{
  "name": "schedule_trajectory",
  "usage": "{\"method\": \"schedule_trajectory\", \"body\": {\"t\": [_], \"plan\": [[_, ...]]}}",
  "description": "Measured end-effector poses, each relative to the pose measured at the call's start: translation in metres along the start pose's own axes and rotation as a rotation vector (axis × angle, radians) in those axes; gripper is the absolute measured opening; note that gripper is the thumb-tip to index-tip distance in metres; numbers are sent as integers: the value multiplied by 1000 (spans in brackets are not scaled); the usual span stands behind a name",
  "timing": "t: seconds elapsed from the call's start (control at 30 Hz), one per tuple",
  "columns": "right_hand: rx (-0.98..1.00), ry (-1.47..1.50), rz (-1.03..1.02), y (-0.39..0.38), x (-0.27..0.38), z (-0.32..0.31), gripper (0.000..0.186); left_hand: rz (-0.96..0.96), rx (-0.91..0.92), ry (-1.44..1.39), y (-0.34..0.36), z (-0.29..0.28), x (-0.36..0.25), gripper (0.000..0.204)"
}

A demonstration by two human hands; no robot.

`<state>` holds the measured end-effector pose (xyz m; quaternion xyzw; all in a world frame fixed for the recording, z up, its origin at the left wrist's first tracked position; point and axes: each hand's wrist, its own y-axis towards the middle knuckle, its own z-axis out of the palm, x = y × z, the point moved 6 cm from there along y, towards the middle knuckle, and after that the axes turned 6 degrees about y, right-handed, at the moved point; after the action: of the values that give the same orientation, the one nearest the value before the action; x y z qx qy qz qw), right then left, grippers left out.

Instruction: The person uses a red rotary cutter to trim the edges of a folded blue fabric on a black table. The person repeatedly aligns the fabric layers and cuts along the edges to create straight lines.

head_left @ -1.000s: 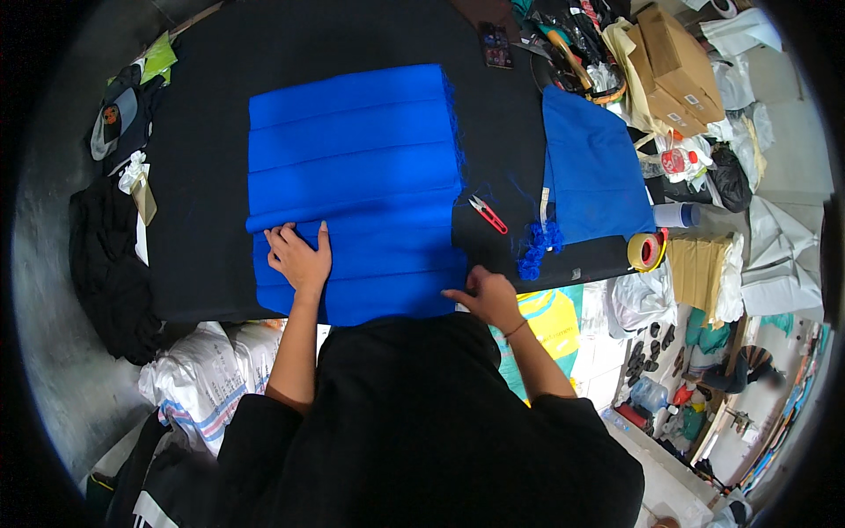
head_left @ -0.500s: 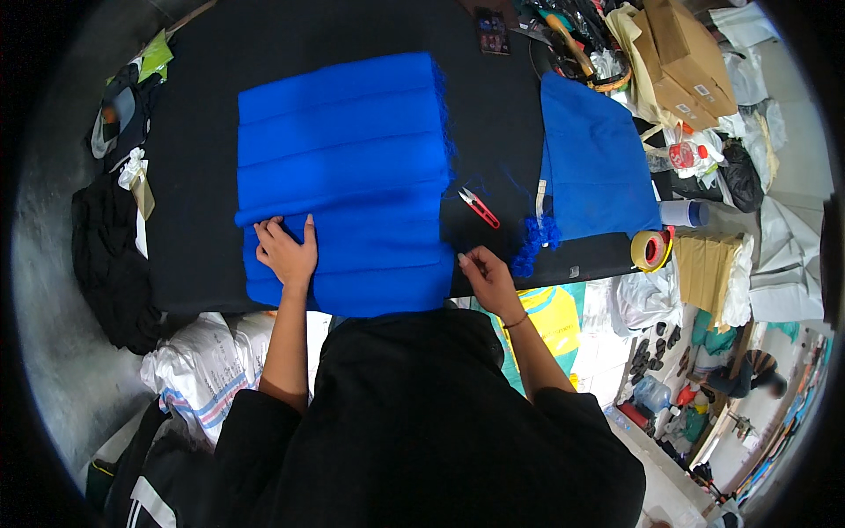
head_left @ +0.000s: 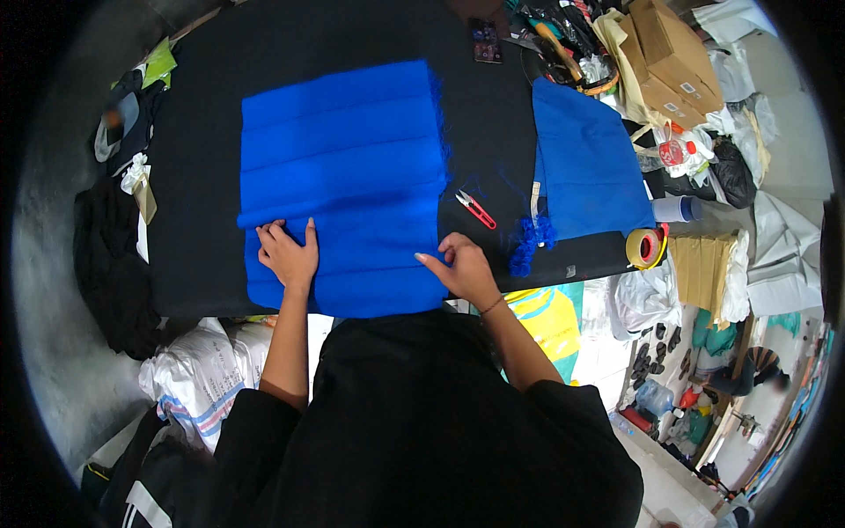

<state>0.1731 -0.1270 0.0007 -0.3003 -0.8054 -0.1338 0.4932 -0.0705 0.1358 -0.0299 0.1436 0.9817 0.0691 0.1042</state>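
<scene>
A bright blue cloth (head_left: 343,150) with several crosswise seams lies spread on the black-covered table, its right edge frayed into threads. My left hand (head_left: 289,255) rests on it, open, with fingertips at a raised fold and the thumb apart. Over the cloth's lower right edge is my right hand (head_left: 466,271). Its thumb points left above the cloth, apart from the loosely bent fingers, and nothing shows between them. Red-handled thread snips (head_left: 476,210) lie right of the cloth, near a heap of blue thread scraps (head_left: 528,245).
A second, folded blue cloth (head_left: 590,163) lies on the right, partly over a measuring strip. Beside it are a tape roll (head_left: 645,248) and a lidded container (head_left: 678,209). A phone (head_left: 486,41), cardboard boxes (head_left: 673,66) and a cluttered basket stand farther back.
My right hand has moved left and slightly up from beside the cloth's right edge onto it, its thumb and fingers parting. My left hand stays on the fold. The view has shifted slightly.
</scene>
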Motion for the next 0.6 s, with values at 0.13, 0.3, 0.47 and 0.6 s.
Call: {"method": "schedule_trajectory", "body": {"t": [0.13, 0.3, 0.47, 0.6], "plan": [[-4, -132, 1, 0, -21, 23, 26, 13, -11, -9, 0, 1, 0, 67], [-45, -116, 56, -6, -21, -1, 23, 26, -21, -29, 0, 5, 4, 69], [-202, -170, 77, -15, -20, -6, 24, 41, -43, -56, -1, 4, 3, 70], [-178, 293, 245, -19, -19, 7, 16, 43, -43, -61, -2, 4, 9, 69]]}}
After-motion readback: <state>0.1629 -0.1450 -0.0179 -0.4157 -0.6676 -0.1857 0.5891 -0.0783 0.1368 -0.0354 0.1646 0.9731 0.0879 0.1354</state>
